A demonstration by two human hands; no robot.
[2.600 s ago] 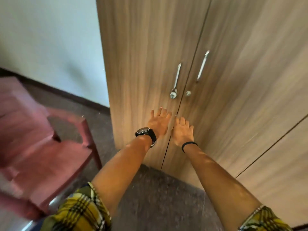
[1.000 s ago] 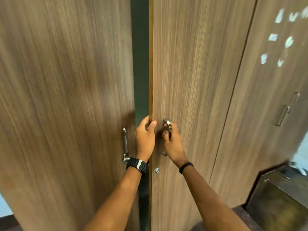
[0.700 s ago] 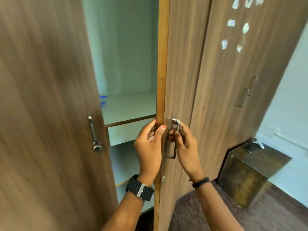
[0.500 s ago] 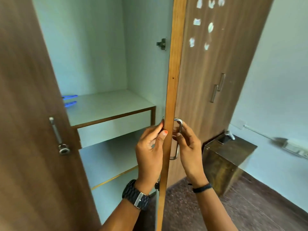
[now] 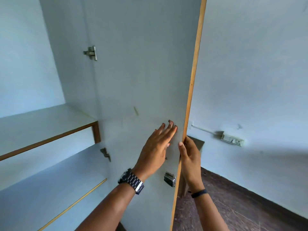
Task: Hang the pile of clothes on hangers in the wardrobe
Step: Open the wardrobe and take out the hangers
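Shelves of pale laminate with brown wooden edging (image 5: 50,139) fill the wardrobe interior well to the left of the person's left hand, the upper shelf ending at a short brown post and a lower shelf running beneath it. Two small metal hinges (image 5: 91,53) sit on the wardrobe side wall up and to the left of that hand, one high and one lower, near the shelf post. The open wardrobe door, pale grey inside with a brown wooden edge (image 5: 141,72), stands in the middle of the view. The left hand (image 5: 156,147), with a dark metal-link wristwatch (image 5: 131,180) on its wrist, lies flat against the door's inner face, fingers straight and close together. A small metal lock plate (image 5: 169,179) is fixed to the door just below this hand. The right hand (image 5: 190,157), wearing a thin black wristband (image 5: 199,192), grips the door's outer edge, thumb on the near side and fingers wrapped out of sight behind it. Beyond the right hand, on the pale wall, a white power strip (image 5: 231,141) is mounted above dark speckled flooring (image 5: 241,205). No clothes or hangers can be seen.
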